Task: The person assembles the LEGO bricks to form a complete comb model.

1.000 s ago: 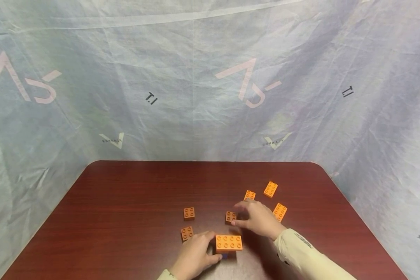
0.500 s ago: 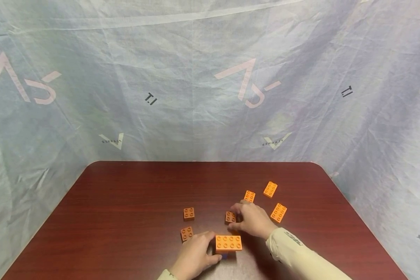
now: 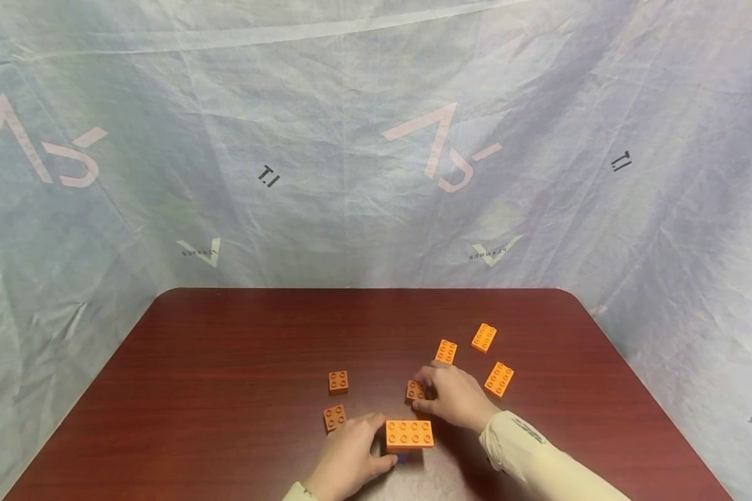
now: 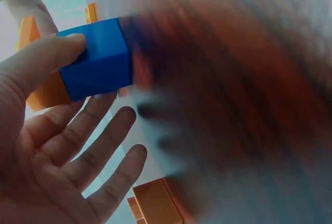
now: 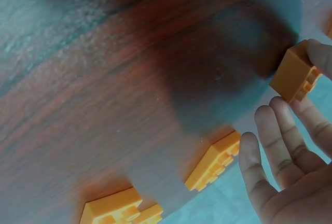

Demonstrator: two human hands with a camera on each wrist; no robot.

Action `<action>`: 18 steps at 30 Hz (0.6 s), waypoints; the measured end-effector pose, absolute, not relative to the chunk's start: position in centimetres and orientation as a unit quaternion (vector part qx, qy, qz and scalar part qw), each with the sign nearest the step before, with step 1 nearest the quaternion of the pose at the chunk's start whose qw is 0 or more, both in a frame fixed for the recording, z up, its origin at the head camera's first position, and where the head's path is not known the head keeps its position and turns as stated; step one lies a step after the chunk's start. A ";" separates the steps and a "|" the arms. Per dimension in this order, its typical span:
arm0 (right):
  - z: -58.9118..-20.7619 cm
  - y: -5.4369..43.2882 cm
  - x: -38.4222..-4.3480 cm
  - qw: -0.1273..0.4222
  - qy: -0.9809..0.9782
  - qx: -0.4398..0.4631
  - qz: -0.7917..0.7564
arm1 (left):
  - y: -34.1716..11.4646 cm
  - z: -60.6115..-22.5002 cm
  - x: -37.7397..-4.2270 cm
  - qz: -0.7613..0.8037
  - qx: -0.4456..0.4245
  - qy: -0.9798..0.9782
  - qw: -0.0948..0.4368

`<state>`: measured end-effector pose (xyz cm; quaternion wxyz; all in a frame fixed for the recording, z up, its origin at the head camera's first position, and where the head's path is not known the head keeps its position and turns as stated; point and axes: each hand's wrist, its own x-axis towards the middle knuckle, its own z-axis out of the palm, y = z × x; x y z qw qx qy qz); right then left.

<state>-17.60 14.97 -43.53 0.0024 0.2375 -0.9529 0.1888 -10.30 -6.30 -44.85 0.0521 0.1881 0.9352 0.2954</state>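
Near the table's front edge my left hand (image 3: 349, 456) grips a small stack between thumb and fingers. An orange eight-stud brick (image 3: 409, 434) tops this stack, above a blue block (image 4: 98, 60); in the left wrist view the thumb presses the blue side. Just beyond the stack, my right hand (image 3: 457, 395) pinches a brownish-orange four-stud brick (image 3: 413, 392) at table level. The right wrist view shows the thumb on one side of that brick (image 5: 292, 73) and fingertips at the other, the remaining fingers spread. The right hand partly covers the brick in the head view.
Two more four-stud bricks, one farther back (image 3: 338, 382) and one beside the left hand (image 3: 335, 417), lie on the left. Three flat orange bricks (image 3: 446, 351) (image 3: 484, 337) (image 3: 499, 379) lie beyond and right of the right hand. A pale cloth (image 3: 345, 174) hangs behind the dark red table (image 3: 225, 334).
My right hand has moved left and closed its thumb and fingers on the four-stud brick, which has shifted slightly right. The left hand and its stack have stayed in place.
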 end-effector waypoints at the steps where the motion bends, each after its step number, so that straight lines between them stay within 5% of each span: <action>1: -43.5 15.0 -17.6 0.004 -0.953 0.237 0.189 | -6.3 -44.9 -10.3 0.295 0.188 0.935 0.051; 18: -40.7 15.1 -16.1 0.035 -0.935 0.279 0.218 | -6.2 -44.8 -10.1 0.290 0.191 0.937 0.039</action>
